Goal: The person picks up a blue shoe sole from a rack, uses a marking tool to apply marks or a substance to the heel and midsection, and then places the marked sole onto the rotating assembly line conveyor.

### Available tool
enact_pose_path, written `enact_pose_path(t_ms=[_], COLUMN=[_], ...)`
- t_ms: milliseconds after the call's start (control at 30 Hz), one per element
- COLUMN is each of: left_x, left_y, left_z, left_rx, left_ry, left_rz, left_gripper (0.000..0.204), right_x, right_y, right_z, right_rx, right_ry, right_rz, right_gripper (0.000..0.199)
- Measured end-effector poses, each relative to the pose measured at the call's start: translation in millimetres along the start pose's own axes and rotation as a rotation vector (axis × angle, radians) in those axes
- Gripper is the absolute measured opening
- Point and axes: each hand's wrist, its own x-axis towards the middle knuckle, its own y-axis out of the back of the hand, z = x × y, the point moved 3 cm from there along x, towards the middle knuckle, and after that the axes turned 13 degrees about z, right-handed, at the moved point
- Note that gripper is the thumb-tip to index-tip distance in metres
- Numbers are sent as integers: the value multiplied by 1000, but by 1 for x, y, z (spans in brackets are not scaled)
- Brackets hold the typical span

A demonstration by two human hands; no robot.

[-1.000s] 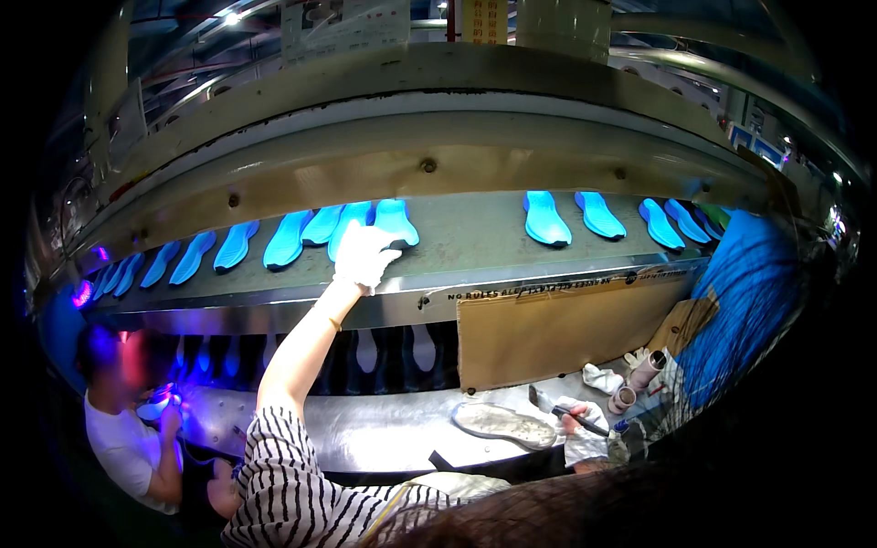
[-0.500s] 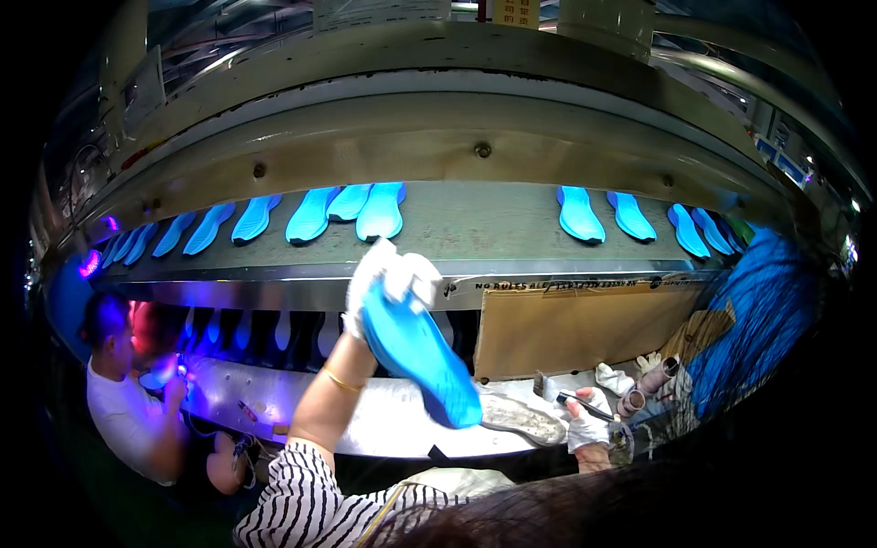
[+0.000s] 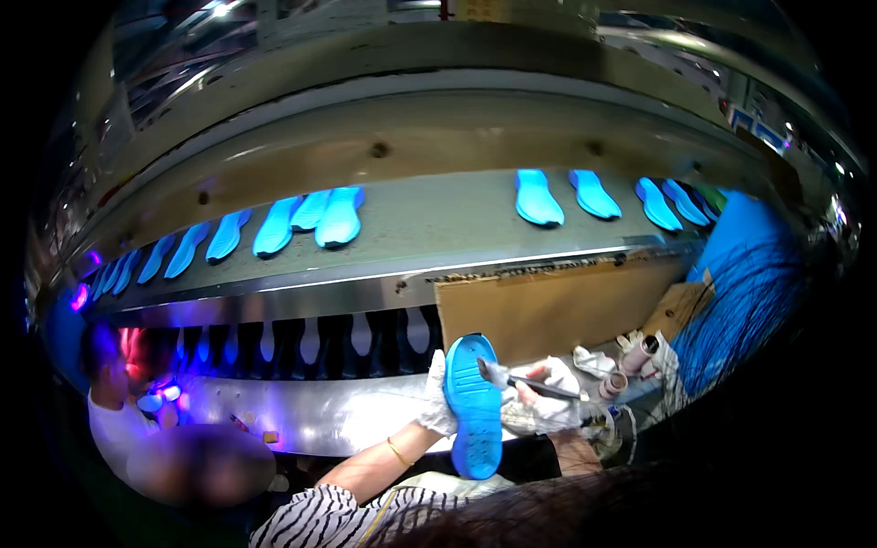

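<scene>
My left hand, in a white glove, grips a blue shoe sole by its left edge, toe end up, with the ridged inner face toward me. Closed around a dark-handled brush is my right hand, its glove leaving some fingertips bare. The brush's bristles lie over the upper part of the sole; whether they touch it I cannot tell. Further blue soles lie in a row on the grey-green belt beyond my hands.
A cardboard sheet leans below the belt's metal edge. Pinkish containers and white cloths stand and lie at right, near blue sheeting. Dark-and-pale soles line a lower shelf. Another person works at left under purple light.
My left hand has lowered the blue sole and turned its inner face toward me. My right hand has brought the brush left over it. The view has shifted.
</scene>
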Motion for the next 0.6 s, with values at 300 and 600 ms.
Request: enact_pose_path(t_ms=[300,600], left_x=[32,20], left_y=[14,18], left_z=[-65,-47], left_rx=[153,190], left_ry=[-212,-271], left_rz=[297,352], left_gripper=[79,83], right_x=[-5,-20], right_y=[12,11], right_z=[4,10], right_rx=[106,-286], right_ry=[44,398], right_rz=[-80,-160], right_gripper=[17,17])
